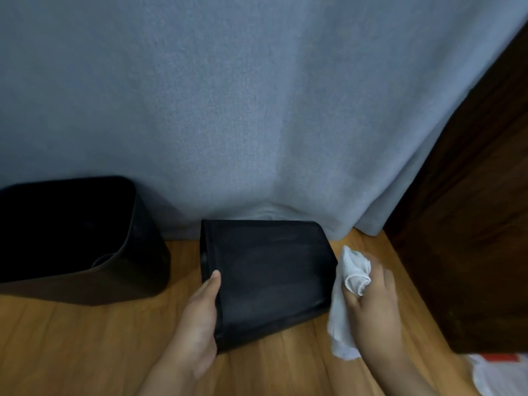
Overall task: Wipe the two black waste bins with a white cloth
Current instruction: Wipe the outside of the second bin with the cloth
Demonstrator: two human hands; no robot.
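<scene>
Left hand [200, 315] is gripping the rim end of the tipped black bin [268, 278], thumb lying along its upper face, while the right hand [371, 304] is clutching the bunched white cloth [347, 298] just beside the bin's base. Second black bin [71, 238] is standing upright to the left on the wooden floor [85, 352], against the grey curtain [257, 110]

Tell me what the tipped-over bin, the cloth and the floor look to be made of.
Tipped bin: probably plastic, matte black, faint dull sheen, rigid flat sides.
Cloth: thin white woven fabric, soft folds, hemmed edge.
Floor: wood or wood-look laminate, orange-brown planks with grain, low gloss.
</scene>
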